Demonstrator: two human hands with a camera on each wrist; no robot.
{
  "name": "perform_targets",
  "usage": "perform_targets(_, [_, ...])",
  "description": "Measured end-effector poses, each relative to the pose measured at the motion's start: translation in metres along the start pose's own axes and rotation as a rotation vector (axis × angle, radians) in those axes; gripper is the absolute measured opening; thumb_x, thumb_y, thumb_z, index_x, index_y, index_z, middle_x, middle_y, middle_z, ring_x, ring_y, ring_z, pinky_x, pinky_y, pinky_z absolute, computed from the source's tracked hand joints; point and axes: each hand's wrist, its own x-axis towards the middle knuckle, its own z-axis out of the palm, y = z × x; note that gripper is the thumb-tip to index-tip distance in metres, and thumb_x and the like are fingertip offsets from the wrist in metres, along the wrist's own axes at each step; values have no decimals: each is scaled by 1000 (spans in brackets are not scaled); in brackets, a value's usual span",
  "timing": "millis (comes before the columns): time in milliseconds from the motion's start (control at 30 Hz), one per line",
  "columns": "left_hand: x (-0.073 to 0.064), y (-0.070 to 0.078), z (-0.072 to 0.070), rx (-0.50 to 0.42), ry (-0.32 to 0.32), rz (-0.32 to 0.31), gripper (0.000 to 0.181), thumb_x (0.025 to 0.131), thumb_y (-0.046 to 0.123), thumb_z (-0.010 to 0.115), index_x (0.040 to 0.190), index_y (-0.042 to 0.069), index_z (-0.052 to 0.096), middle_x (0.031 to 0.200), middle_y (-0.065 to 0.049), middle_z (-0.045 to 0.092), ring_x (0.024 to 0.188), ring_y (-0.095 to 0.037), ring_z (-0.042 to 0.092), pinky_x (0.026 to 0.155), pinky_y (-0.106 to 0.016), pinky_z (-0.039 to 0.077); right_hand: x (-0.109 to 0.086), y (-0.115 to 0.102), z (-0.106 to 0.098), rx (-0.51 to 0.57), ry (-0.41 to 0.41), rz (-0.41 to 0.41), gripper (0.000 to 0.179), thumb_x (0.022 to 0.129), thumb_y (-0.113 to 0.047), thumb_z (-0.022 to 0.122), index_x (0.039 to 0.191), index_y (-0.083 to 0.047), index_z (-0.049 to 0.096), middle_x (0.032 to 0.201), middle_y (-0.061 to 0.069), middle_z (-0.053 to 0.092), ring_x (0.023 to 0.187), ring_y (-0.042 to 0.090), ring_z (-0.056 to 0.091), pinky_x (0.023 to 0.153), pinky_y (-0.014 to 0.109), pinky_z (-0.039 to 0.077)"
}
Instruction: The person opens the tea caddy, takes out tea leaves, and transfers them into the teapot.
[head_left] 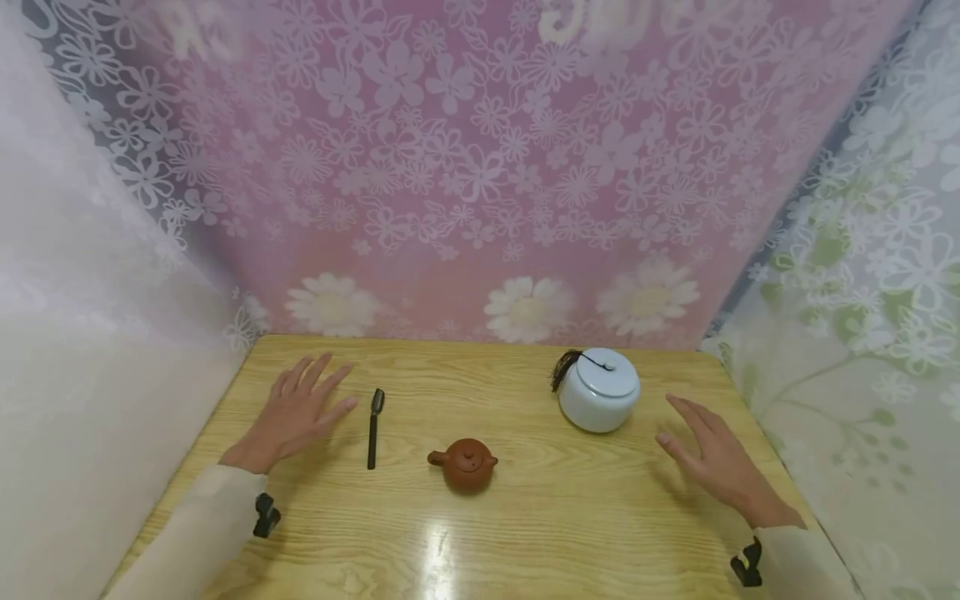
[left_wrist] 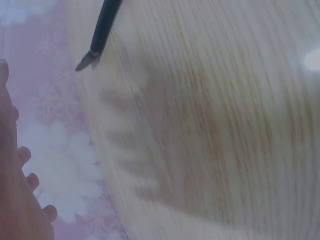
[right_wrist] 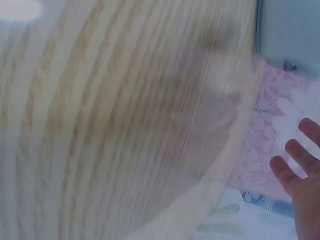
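Observation:
My left hand (head_left: 300, 412) hovers over the table's left side, fingers spread and holding nothing. Just right of it lies a small dark-handled tea scoop (head_left: 374, 429), its metal end toward the back; the left wrist view shows the same scoop (left_wrist: 102, 30) at the top. A brown clay teapot (head_left: 468, 465) stands near the middle, lid on, handle to the left and spout to the right. Farther back on the right is a pale blue lidded jar (head_left: 600, 392) with a dark tassel. My right hand (head_left: 716, 454), nothing in it, is to the jar's right with fingers extended.
The wood-grain table (head_left: 540, 533) ends at the back against a pink flowered curtain (head_left: 480, 192). Pale cloth walls rise on the left (head_left: 112, 292) and right (head_left: 862, 333) sides. A black band clip (head_left: 266, 515) sits at the left wrist, another clip (head_left: 747, 562) at the right.

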Motion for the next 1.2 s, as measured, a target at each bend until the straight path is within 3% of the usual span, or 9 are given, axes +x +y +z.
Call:
perform_targets(167, [3, 8, 2, 3, 11, 37, 70, 113, 57, 51, 172, 22, 37, 181, -21, 18, 166, -52, 12, 128, -78, 10, -4, -10, 6, 10, 43, -24, 68, 110, -42, 66, 166, -11, 45, 155, 26, 56, 142, 55, 48, 106, 80, 39])
perform_targets(333, [6, 16, 4, 0, 13, 64, 69, 113, 55, 52, 172, 24, 36, 181, -20, 19, 166, -51, 12, 128, -77, 11, -5, -18, 15, 3, 104, -75, 61, 106, -38, 74, 157, -11, 57, 137, 15, 69, 125, 42, 64, 96, 65, 54])
perform_targets(433, [8, 20, 4, -3, 9, 74, 70, 113, 57, 53, 173, 24, 35, 181, -19, 19, 166, -50, 12, 129, -76, 12, -3, -24, 20, 5, 130, -88, 58, 104, -36, 77, 154, -12, 60, 135, 12, 72, 118, 38, 68, 92, 58, 58])
perform_targets(567, [11, 28, 4, -22, -9, 91, 72, 112, 57, 54, 174, 24, 33, 182, -18, 18, 167, -50, 12, 129, -77, 12, -1, -31, 23, 44, 138, -96, 58, 102, -34, 80, 152, -11, 61, 133, 11, 73, 117, 36, 70, 93, 59, 59])
perform_targets(767, [13, 42, 7, -52, -7, 167, 70, 112, 45, 61, 173, 23, 34, 180, -20, 21, 164, -52, 19, 126, -79, 20, 2, -41, 34, 102, 154, -120, 59, 98, -31, 86, 149, -11, 64, 130, 5, 75, 114, 28, 71, 92, 51, 62])
perform_targets(1033, [17, 60, 11, -100, 3, 241, 68, 112, 45, 63, 171, 22, 39, 179, -18, 28, 163, -50, 25, 124, -79, 27, 7, -51, 44, 174, 183, -162, 58, 96, -22, 88, 148, -12, 65, 130, 3, 77, 113, 24, 71, 93, 36, 63])
perform_targets(1200, [21, 71, 14, -129, -14, 274, 67, 111, 42, 64, 171, 23, 40, 177, -19, 31, 162, -49, 30, 126, -75, 29, 9, -61, 48, 226, 153, -167, 58, 96, -21, 87, 149, -12, 64, 135, 6, 75, 116, 28, 72, 95, 40, 63])
